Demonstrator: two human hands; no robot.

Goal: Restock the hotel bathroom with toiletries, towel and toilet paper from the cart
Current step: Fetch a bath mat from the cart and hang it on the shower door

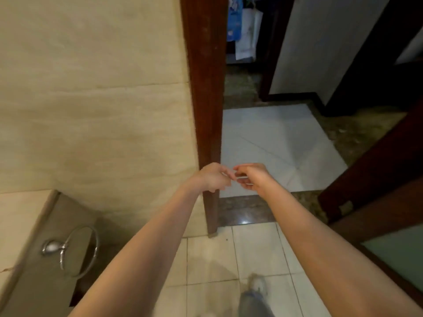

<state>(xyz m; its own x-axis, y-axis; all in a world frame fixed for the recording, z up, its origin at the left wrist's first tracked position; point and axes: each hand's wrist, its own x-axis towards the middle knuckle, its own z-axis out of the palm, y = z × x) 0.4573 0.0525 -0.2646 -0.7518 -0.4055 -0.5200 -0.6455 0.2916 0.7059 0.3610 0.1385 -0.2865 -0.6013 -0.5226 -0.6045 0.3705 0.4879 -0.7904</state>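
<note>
Underfoot, at the bottom edge, a grey shoe (257,284) below a jeans leg stands on the pale floor tiles (210,259). Low on the left, a chrome towel ring (79,251) hangs bare on the side of a beige counter (20,216). Two bare forearms reach forward from the lower corners and meet in the middle. The left hand (214,177) has its fingers curled and its fingertips touch those of the right hand (251,176), which is curled as well. The blur hides whether either hand pinches something small or only touches the other, so I cannot tell the grip. Just behind the hands a dark wooden door frame (206,88) stands upright against the beige wall (91,99). A dark wooden door (377,179) is open on the right. Past a dark stone threshold (245,210) lies a white floor (274,143). Farthest off, at the top, blue and white packs (243,26) hang or stand in a dark gap. They are too blurred to tell what they are.
</note>
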